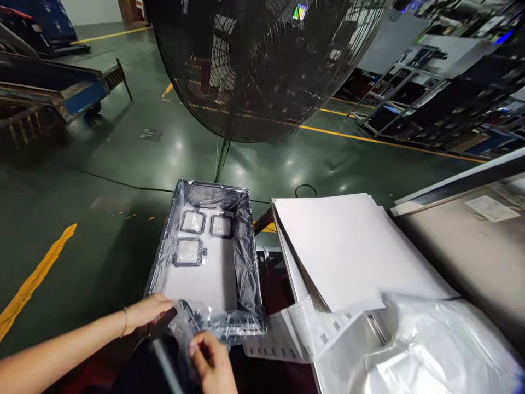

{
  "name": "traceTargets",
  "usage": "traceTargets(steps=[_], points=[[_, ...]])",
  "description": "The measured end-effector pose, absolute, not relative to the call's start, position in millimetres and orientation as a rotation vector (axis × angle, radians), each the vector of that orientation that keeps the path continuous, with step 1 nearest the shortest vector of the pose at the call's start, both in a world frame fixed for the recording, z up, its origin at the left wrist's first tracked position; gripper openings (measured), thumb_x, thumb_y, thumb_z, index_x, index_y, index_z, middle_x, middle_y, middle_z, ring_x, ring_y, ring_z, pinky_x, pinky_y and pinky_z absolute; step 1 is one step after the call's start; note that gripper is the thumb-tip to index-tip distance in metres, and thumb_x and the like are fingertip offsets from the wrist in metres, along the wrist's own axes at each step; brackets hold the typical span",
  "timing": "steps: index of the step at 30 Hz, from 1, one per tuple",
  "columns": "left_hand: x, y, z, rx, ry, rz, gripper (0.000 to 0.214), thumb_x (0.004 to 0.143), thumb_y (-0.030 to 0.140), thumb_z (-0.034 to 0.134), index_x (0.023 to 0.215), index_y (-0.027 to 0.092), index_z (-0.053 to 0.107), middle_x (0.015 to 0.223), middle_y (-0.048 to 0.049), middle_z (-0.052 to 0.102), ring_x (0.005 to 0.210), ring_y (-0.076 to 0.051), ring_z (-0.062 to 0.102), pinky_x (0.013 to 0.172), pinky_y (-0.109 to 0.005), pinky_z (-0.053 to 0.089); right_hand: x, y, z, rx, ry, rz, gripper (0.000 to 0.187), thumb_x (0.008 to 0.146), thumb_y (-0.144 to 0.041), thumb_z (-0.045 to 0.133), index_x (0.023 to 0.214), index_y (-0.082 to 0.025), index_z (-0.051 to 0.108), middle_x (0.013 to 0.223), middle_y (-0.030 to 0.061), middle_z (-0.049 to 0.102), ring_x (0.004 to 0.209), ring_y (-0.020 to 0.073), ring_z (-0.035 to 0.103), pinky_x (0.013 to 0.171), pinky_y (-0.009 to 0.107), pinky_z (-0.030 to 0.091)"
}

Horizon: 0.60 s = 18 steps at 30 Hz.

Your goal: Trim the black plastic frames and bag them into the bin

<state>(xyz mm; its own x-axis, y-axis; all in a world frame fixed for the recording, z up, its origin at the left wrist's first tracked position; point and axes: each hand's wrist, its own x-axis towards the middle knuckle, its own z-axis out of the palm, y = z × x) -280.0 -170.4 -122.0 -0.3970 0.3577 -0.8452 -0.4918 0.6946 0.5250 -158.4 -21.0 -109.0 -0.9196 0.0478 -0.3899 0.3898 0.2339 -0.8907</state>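
Observation:
My left hand point(152, 310) is at the near left corner of a bin point(249, 262) lined with clear plastic. Its fingers are closed at a dark piece, which I cannot make out well. Lower and to the right, my right hand point(211, 358) has thumb and fingers curled together at crumpled clear plastic film point(179, 330). Between the hands, a narrow black frame-like part point(189, 314) shows by the film. Inside the bin, three black rectangular frames point(221, 225) lie apart on a white sheet point(200, 284). A blurred grey bar point(166, 365) crosses below my hands.
Right of the bin lies a stack of white sheets point(336, 241), with printed label paper point(303, 331) and a shiny plastic bag point(426, 350) nearer me. A large fan point(262, 71) stands beyond the bin. A cable point(131, 186) crosses the floor; a blue metal cart point(77, 101) is far left.

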Motion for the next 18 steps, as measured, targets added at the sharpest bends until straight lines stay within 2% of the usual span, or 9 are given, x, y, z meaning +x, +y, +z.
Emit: traceTargets(steps=[3, 8, 11, 13, 16, 18], points=[[-294, -172, -117, -0.083, 1.719, 0.877, 0.029, 0.084, 0.038, 0.042, 0.079, 0.012, 0.056, 0.062, 0.0038, 0.055, 0.045, -0.005, 0.048, 0.044, -0.021, 0.042, -174, 8, -99, 0.464, 2.348, -1.707, 0.029, 0.083, -0.038, 0.043, 0.069, -0.015, 0.052, 0.061, -0.0025, 0.050, 0.062, 0.0114, 0.048, 0.059, 0.027, 0.037], [-322, -161, -92, -0.066, 1.619, 1.005, 0.029, 0.083, 0.036, 0.044, 0.072, 0.012, 0.055, 0.058, 0.0050, 0.053, 0.043, -0.005, 0.046, 0.043, -0.020, 0.041, -209, 45, -81, 0.412, 2.490, -1.710, 0.022, 0.081, -0.034, 0.048, 0.073, -0.015, 0.055, 0.070, -0.0016, 0.055, 0.068, 0.0116, 0.052, 0.066, 0.030, 0.040], [-330, -162, -68, -0.097, 1.505, 1.181, 0.024, 0.081, 0.033, 0.048, 0.071, 0.012, 0.056, 0.060, 0.0039, 0.057, 0.046, -0.006, 0.049, 0.044, -0.019, 0.039, -222, 51, -65, 0.398, 2.547, -1.772, 0.018, 0.081, -0.030, 0.049, 0.073, -0.016, 0.057, 0.071, -0.0001, 0.056, 0.067, 0.0121, 0.051, 0.063, 0.027, 0.038], [-326, -167, -56, -0.137, 1.369, 1.307, 0.019, 0.078, 0.031, 0.054, 0.079, 0.012, 0.058, 0.070, -0.0002, 0.063, 0.058, -0.008, 0.055, 0.050, -0.019, 0.040, -224, 50, -52, 0.385, 2.579, -1.841, 0.017, 0.081, -0.028, 0.048, 0.073, -0.017, 0.058, 0.070, 0.0008, 0.056, 0.065, 0.0123, 0.050, 0.059, 0.025, 0.037], [-307, -168, -56, -0.229, 1.031, 1.384, 0.041, 0.073, 0.045, 0.054, 0.086, 0.007, 0.061, 0.085, -0.0140, 0.066, 0.076, -0.021, 0.061, 0.060, -0.027, 0.044, -220, 36, -37, 0.295, 2.582, -1.973, 0.017, 0.082, -0.024, 0.047, 0.070, -0.019, 0.058, 0.070, 0.0014, 0.056, 0.065, 0.0120, 0.051, 0.058, 0.023, 0.037], [-292, -161, -75, -0.322, 0.804, 1.406, 0.064, 0.070, 0.063, 0.041, 0.082, 0.004, 0.063, 0.082, -0.0195, 0.066, 0.072, -0.028, 0.062, 0.061, -0.037, 0.045, -213, 20, -41, 0.197, 2.543, -2.061, 0.017, 0.081, -0.023, 0.048, 0.068, -0.019, 0.059, 0.066, 0.0013, 0.056, 0.062, 0.0116, 0.052, 0.057, 0.022, 0.038]])
